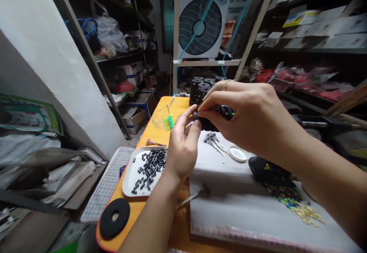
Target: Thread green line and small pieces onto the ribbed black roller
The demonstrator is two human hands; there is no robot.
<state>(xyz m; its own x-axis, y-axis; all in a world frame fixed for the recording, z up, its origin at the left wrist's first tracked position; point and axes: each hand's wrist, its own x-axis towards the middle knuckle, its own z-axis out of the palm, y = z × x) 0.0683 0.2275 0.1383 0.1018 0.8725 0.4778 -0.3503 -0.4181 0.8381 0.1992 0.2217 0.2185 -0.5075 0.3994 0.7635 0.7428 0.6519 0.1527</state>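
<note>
My left hand (183, 146) is closed, with a small dark ribbed cylinder (195, 114) pinched between thumb and fingers. My right hand (246, 109) meets it from the right, thumb and forefinger pressed together at the cylinder's end; whatever they grip is too small to make out. A pale wrap (219, 88) covers one finger of this hand. Behind both hands stands a stack of black discs (197, 92) with bright green specks, partly hidden. Below my left hand, a white tray (126, 186) holds many small black cylinders (151, 165).
On the orange table (160, 107) lie a black ring (114, 218) and a green bristly bundle (169, 122). Thin grey-headed sticks (213, 142), a white round lid (237, 153) and colourful beads (295, 201) rest on the white board (229, 207). A box fan (200, 25) stands behind.
</note>
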